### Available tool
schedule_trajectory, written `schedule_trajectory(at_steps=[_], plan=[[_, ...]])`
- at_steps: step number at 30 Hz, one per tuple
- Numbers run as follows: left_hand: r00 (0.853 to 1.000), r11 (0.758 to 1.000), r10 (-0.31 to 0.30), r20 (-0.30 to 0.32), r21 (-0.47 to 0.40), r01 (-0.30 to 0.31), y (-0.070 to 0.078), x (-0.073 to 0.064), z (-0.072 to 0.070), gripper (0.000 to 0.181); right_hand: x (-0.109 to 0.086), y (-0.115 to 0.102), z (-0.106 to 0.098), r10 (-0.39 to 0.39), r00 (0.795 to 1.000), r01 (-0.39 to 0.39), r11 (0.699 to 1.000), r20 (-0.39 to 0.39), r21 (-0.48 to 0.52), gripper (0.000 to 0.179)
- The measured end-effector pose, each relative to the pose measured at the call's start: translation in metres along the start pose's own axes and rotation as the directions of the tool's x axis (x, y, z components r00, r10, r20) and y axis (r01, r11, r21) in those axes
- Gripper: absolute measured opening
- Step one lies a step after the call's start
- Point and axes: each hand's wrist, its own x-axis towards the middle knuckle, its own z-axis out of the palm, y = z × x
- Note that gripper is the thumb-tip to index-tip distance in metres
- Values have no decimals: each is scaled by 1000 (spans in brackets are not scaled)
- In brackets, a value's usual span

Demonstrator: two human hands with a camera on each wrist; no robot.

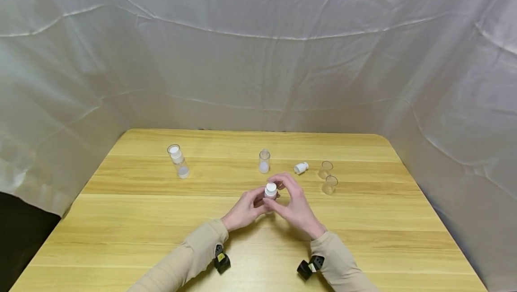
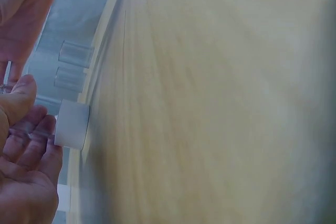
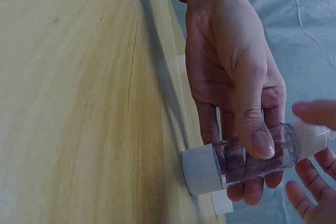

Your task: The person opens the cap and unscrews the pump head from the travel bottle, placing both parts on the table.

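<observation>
Close to the middle of the table, both hands meet at a small upright clear bottle (image 3: 249, 161) with a white base (image 3: 202, 170). My left hand (image 1: 244, 210) grips its clear body, its thumb lying across the wall in the right wrist view. At the bottle's upper end is a white pump top (image 1: 271, 189). My right hand (image 1: 298, 207) curves round this top, thumb on one side and fingers on the other. In the left wrist view the white base sticks out below the left fingers, while the pump top is hidden.
Beyond the hands stands another clear bottle (image 1: 264, 162). Right of it lies a loose white pump head (image 1: 300, 167), then two clear caps, a far one (image 1: 325, 170) and a near one (image 1: 329, 186). A capped bottle (image 1: 180, 164) stands far left. Grey fabric (image 1: 258, 72) surrounds the wooden table (image 1: 121, 238).
</observation>
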Motion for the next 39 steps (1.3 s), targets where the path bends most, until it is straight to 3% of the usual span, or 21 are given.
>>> schedule_trajectory(at_steps=[8, 15, 22, 29, 39], plan=[[1000, 1000, -7, 9, -18, 7, -1, 1, 0, 44, 1, 0, -1, -29, 999, 29, 999, 17, 13, 43], [1000, 1000, 0, 5, 1, 0, 0, 0, -1, 42, 1, 0, 0, 24, 1000, -24, 1000, 8, 1, 46], [1000, 1000, -11, 7, -21, 11, 0, 0, 0, 43, 1, 0, -1, -16, 1000, 16, 1000, 17, 9, 45], [1000, 1000, -14, 1, -7, 14, -1, 1, 0, 42, 0, 1, -1, 16, 1000, -16, 1000, 10, 1, 49], [1000, 1000, -6, 8, -29, 7, -2, 1, 0, 42, 1, 3, -1, -30, 999, 31, 1000, 35, -6, 51]])
